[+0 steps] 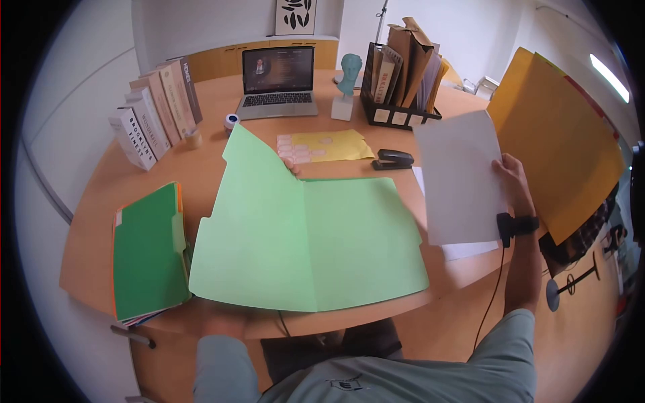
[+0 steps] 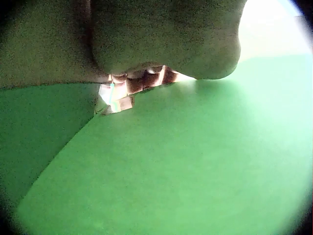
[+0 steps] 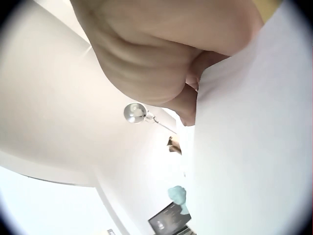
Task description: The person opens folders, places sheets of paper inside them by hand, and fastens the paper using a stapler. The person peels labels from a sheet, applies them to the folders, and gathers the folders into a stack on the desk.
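An unfolded light green folder stands raised over the near table. The left hand grips it, with only fingertips showing at its upper edge in the head view. In the left wrist view, that hand lies against the green sheet, its fingers partly hidden. At the right, the right hand pinches the side edge of white paper; the right wrist view shows this hand against the paper. A large yellow folder is just beyond it; what holds that folder cannot be told.
Green folders lie stacked at the left, below upright books. Farther back are a laptop, a bust and a black file holder. A yellow envelope and a stapler lie mid-table. White sheets lie below the raised paper.
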Demonstrator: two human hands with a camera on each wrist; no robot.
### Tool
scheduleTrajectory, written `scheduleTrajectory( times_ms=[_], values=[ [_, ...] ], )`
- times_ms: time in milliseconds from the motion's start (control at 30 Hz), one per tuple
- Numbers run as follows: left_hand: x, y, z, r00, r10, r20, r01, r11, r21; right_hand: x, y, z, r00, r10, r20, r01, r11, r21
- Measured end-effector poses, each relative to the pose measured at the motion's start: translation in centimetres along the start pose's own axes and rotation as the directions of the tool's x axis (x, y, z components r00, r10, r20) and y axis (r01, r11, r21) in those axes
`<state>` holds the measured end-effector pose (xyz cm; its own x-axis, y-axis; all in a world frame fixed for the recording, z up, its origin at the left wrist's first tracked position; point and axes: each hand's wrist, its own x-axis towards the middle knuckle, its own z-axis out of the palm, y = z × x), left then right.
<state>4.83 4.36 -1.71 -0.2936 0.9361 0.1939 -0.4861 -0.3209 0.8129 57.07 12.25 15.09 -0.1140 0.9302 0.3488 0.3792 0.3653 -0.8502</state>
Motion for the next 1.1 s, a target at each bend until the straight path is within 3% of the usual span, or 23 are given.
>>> scheduleTrajectory(
  times_ms=[133,267,400,533,633,767,900,967,1100],
  values=[
    [0.0,0.0,0.0,1.0,0.003,-0.004,-0.003,1.0,0.008,0.1,-0.1,4.7,0.984,-0.04,0.174,-0.003,0.971,0.238],
    [-0.1,0.1,0.1,1.0,0.001,0.0,-0.001,1.0,0.019,-2.1,-3.7,10.2,0.937,0.053,0.344,-0.116,0.98,0.164],
    [-0.3,0.4,0.3,1.0,0.001,0.0,-0.001,1.0,0.015,0.1,-4.3,11.2,0.921,-0.058,0.386,-0.108,0.912,0.395],
    [0.0,-0.2,0.0,1.0,-0.003,0.001,0.003,1.0,0.016,0.1,-8.6,10.8,0.936,-0.061,0.347,-0.098,0.902,0.421],
    [0.3,-0.2,0.0,1.0,-0.001,-0.001,0.001,1.0,0.021,-0.4,-7.1,12.7,0.945,-0.05,0.322,-0.091,0.909,0.407],
    [0.4,-0.2,0.0,1.0,0.0,0.002,0.0,1.0,0.027,-2.4,-2.6,16.1,0.91,0.018,0.413,-0.127,0.963,0.238],
    [0.3,0.0,0.2,1.0,-0.004,0.004,0.003,0.999,0.036,-4.9,-0.5,18.7,0.879,0.079,0.471,-0.04,0.995,-0.092],
    [0.3,0.0,0.1,1.0,-0.005,0.004,0.005,0.999,0.041,-5.2,1.9,19.4,0.846,0.14,0.515,-0.124,0.99,-0.065],
    [0.3,-0.1,0.0,1.0,-0.012,0.003,0.012,0.999,0.042,-5.5,0.3,19.0,0.771,0.254,0.584,-0.178,0.966,-0.186]
  ],
)
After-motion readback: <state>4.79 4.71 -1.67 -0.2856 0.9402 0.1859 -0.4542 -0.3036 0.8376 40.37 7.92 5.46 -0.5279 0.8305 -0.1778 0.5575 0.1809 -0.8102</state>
